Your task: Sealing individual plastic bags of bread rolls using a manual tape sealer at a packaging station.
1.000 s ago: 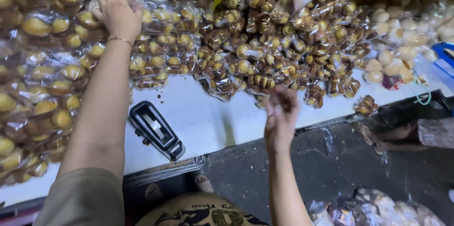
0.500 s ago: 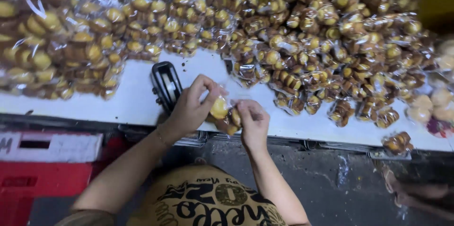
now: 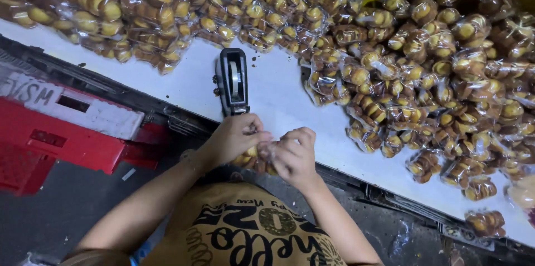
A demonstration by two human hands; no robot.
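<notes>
Both hands meet at the near edge of the white table point(image 3: 278, 104): the left hand point(image 3: 237, 138) and the right hand point(image 3: 293, 156) are closed together around a small clear packet of golden cakes point(image 3: 257, 157), fingers pinching its plastic between them. The packet sits just off the table's edge, above the person's yellow printed shirt point(image 3: 245, 230). Just beyond the left hand a black tape dispenser point(image 3: 233, 81) lies on the table. Farther off, heaps of wrapped cake packets point(image 3: 423, 76) cover the table to either side.
</notes>
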